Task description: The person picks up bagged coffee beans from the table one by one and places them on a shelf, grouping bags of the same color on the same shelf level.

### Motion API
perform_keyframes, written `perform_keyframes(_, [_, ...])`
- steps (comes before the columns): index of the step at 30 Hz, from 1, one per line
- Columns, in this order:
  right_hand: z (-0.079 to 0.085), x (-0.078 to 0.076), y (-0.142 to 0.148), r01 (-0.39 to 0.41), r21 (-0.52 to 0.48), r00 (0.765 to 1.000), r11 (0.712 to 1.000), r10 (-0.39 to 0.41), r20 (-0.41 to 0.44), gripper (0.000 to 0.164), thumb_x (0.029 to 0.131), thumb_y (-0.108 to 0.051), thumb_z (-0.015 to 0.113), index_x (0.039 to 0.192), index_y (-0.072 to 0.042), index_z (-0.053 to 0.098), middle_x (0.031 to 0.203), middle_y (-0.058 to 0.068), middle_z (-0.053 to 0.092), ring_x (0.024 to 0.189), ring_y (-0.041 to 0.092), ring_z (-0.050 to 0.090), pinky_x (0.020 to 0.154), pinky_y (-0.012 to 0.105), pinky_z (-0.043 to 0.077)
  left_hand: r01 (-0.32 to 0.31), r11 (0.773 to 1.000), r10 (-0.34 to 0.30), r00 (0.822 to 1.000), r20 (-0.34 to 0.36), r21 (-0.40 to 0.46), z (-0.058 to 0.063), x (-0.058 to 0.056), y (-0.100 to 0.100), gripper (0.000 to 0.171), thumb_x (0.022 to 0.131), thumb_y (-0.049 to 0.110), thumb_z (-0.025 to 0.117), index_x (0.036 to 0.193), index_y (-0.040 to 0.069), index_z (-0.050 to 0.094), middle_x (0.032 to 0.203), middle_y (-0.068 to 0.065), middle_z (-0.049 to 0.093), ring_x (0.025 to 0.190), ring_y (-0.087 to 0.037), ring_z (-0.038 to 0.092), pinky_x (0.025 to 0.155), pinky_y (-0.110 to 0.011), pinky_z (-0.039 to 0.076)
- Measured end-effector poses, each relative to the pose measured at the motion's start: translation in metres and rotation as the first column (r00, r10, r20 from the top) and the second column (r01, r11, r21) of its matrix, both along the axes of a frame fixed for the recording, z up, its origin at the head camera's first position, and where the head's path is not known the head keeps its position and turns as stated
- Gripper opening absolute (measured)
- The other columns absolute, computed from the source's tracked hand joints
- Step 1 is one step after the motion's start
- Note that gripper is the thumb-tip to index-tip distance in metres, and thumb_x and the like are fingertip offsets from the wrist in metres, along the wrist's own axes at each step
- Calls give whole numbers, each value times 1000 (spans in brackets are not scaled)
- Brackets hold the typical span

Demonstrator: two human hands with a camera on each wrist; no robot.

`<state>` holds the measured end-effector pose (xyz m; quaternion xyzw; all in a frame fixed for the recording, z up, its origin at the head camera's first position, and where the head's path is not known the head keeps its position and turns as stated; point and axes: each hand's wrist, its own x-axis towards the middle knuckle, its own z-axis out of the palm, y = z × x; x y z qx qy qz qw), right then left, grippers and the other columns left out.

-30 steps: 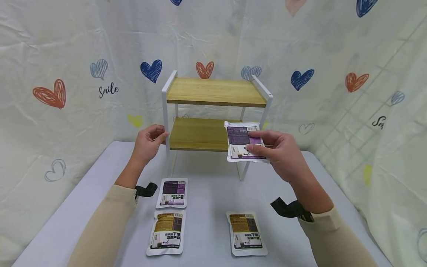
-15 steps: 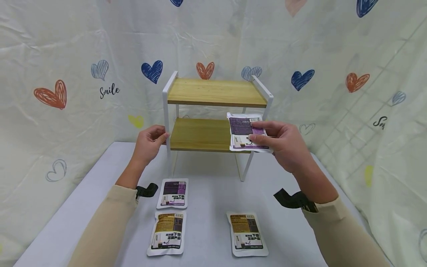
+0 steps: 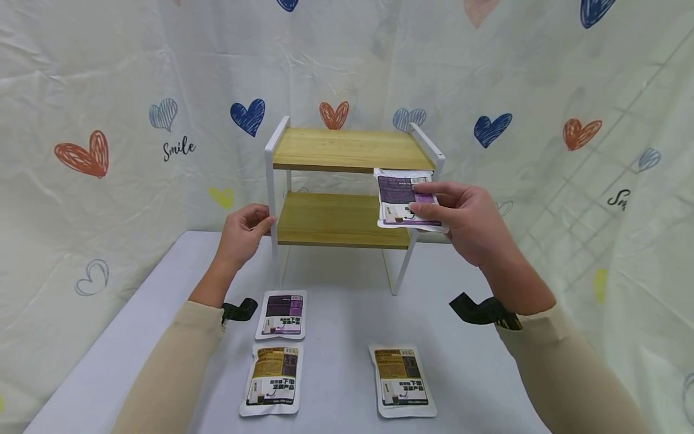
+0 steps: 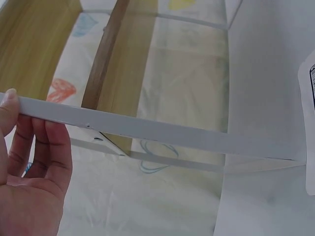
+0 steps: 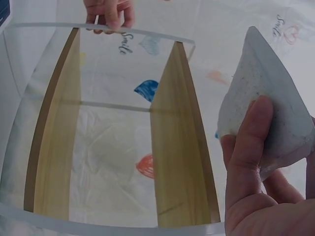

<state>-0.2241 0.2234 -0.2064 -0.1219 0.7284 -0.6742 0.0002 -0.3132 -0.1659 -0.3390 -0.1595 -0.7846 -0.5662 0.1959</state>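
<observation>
A two-tier shelf rack [image 3: 347, 149] with wooden boards and a white metal frame stands on the table. My left hand [image 3: 246, 234] pinches its left front upright; the left wrist view shows thumb and fingers around the white bar [image 4: 147, 129]. My right hand [image 3: 470, 223] grips a purple-and-white pouch [image 3: 401, 196] by its right side, thumb on the printed face. In the head view the pouch overlaps the rack's right side, between the two boards. Its plain white back [image 5: 266, 93] faces the right wrist camera, with fingers lying against it.
On the white table [image 3: 336, 313] lie another purple pouch [image 3: 282, 314] at left, a brown-and-white pouch [image 3: 272, 380] in front of it, and a second brown one [image 3: 403, 381] to the right. A curtain [image 3: 542, 199] printed with hearts hangs behind and at the sides.
My right hand has raised the purple pouch and shifted it slightly right, from beside the lower board to just below the top board's front edge. My left hand has stayed on the upright.
</observation>
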Motion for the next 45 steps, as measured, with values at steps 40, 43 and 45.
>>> perform_keyframes(40, [26, -38, 3, -59, -120, 994, 991, 69, 83, 41, 91, -8, 77, 131, -13, 71, 145, 8, 44, 124, 31, 54, 88, 22, 60, -5, 1000, 5, 1000, -5, -20, 2, 3, 0, 28, 100, 22, 67, 120, 4, 70, 114, -21, 72, 96, -30, 71, 78, -14, 58])
perform_keyframes(43, [27, -39, 4, -82, -134, 992, 988, 93, 80, 41, 91, -4, 75, 131, -11, 71, 144, 9, 44, 120, 29, 57, 87, 21, 60, 1, 1000, -2, 1000, -11, -14, 2, 3, 0, 25, 101, 20, 66, 119, 3, 70, 111, -21, 72, 94, -33, 71, 76, -14, 58])
perform_keyframes(45, [28, -40, 4, -107, -143, 990, 984, 118, 73, 41, 92, -1, 73, 132, -10, 70, 143, 10, 44, 117, 27, 58, 87, 21, 60, 6, 1000, -6, 1000, -12, -8, 2, 3, 0, 24, 100, 19, 67, 118, 2, 71, 109, -22, 72, 93, -36, 70, 76, -14, 58])
